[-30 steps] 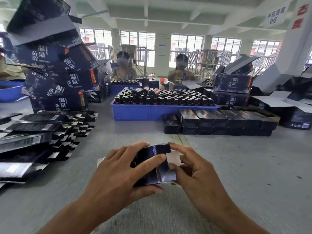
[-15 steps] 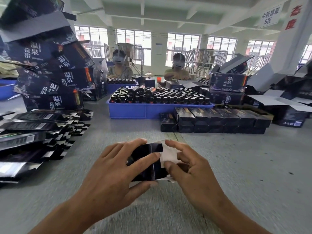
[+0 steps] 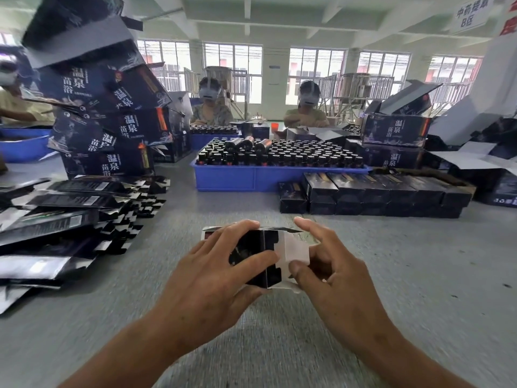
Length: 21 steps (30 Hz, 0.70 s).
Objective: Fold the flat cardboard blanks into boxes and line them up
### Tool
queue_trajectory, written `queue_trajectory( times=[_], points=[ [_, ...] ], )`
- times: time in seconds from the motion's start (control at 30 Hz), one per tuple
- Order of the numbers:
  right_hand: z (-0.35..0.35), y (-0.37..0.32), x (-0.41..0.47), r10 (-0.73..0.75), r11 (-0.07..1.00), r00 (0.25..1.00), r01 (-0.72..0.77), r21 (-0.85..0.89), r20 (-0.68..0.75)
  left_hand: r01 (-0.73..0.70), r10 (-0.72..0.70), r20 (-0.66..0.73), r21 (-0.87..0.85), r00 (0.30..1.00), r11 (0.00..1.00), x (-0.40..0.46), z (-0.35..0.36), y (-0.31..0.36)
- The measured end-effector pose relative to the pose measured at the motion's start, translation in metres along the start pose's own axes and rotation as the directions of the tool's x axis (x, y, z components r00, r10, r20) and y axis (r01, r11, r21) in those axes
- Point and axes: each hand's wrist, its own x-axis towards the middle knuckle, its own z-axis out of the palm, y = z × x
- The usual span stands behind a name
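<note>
A small dark cardboard box (image 3: 261, 257), half folded, sits between both hands just above the grey table. My left hand (image 3: 212, 278) grips its dark body, fingers over the top and thumb along the near side. My right hand (image 3: 333, 273) pinches the white end flap (image 3: 295, 252) between thumb and fingers. A pile of flat dark blanks (image 3: 64, 222) lies at the left. A row of finished dark boxes (image 3: 375, 196) stands lined up at the right, behind my hands.
A blue tray (image 3: 251, 177) full of dark bottles stands behind the row. Large printed cartons (image 3: 106, 127) are stacked at the back left, more cartons (image 3: 394, 133) at the back right. Two people sit across the table, another at the far left.
The white end flap has swung out further and shows more, with my right hand's fingers shifted onto it. The left hand keeps its grip on the box body.
</note>
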Motion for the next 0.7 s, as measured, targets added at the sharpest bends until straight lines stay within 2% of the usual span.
queue_trajectory(
  times=[0.53,0.7],
  points=[
    [-0.0013,-0.0043,-0.0004,-0.073,0.991,0.997,0.077,-0.11,0.034,0.003,-0.002,-0.032,0.009,0.999,1.0,0.0002,0.0015,0.0017],
    [-0.0038,-0.0043,0.0005,-0.039,0.989,0.981,0.065,-0.131,0.191,0.034,-0.035,-0.038,-0.02,0.999,0.999,-0.0026,0.0033,-0.0045]
  ],
)
